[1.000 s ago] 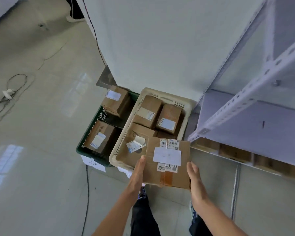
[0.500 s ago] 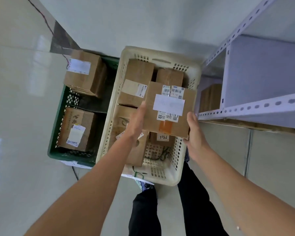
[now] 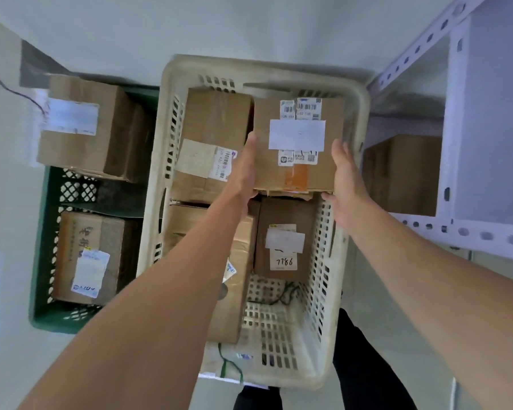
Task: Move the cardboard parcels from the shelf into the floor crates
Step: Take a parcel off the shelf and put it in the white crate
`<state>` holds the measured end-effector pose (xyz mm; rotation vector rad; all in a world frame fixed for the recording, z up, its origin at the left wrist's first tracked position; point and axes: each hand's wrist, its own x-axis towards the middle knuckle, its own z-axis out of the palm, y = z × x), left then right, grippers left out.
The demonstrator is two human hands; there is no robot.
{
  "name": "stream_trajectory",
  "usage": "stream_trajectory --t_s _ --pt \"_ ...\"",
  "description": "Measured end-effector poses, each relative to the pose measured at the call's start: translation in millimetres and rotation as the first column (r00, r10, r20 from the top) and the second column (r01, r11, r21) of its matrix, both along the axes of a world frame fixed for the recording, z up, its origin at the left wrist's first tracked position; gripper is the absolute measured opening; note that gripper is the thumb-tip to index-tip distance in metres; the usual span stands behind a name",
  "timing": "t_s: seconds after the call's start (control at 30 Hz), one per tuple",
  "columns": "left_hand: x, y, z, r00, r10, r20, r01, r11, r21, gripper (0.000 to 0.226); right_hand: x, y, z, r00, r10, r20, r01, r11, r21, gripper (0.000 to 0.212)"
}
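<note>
Cardboard parcel (image 3: 296,143): a second ago I had it out over the floor, short of the crates. Now it lies level and label-up in the far right corner of the cream crate (image 3: 365,119), apparently on top of another box.
Hands: my left hand (image 3: 245,173) and right hand (image 3: 345,179) are flat against its left and right sides, fingers straight, pressing rather than curling round. I cannot tell whether its weight is off them yet.
Crate contents: a tall box (image 3: 216,128) touches it on the left, and the box marked 7786 (image 3: 285,241) sits nearer me. Bare lattice shows in the near right corner.
Green crate (image 3: 42,261): just beside the cream one, with two boxes, as before.
Shelf (image 3: 486,232): at least one brown box (image 3: 403,176) waits on the low level.
Meaning: this one is all but delivered. I judge that letting go comes next, then a return to the shelf.
</note>
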<state>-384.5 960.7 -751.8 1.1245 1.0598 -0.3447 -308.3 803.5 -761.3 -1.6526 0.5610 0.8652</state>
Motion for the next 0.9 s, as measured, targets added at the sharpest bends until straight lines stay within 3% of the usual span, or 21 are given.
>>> stream_trajectory --t_s 0.27,0.37,0.47,0.67,0.8,0.9 --pt "19 -13 -35 0.996 0.067 0.052 -0.070 0.996 0.055 0.061 0 7 -12 0.977 0.079 0.198 -0.058 0.992 -0.111 0.071" --pt "24 -15 -36 0.998 0.047 0.048 -0.050 0.997 0.065 0.076 -9 9 -12 0.946 0.170 0.277 -0.118 0.974 -0.194 0.066" --pt "31 -16 -33 0.999 0.040 0.036 -0.041 0.998 0.045 0.098 -13 9 -9 0.946 0.169 0.278 -0.123 0.976 -0.178 0.064" --pt "28 -11 -26 0.998 -0.051 0.032 0.051 0.999 0.015 0.088 -14 -3 7 0.952 0.096 0.290 -0.069 0.992 -0.103 0.059" --pt "21 -7 4 0.993 -0.108 0.040 0.104 0.991 0.087 0.083 -16 -12 33 0.955 0.067 0.287 -0.063 0.998 -0.024 0.082" --pt "3 -3 42 0.981 -0.127 0.144 0.109 0.986 0.125 0.076 -23 -16 62 0.952 0.027 0.303 -0.044 0.998 0.050 0.095"
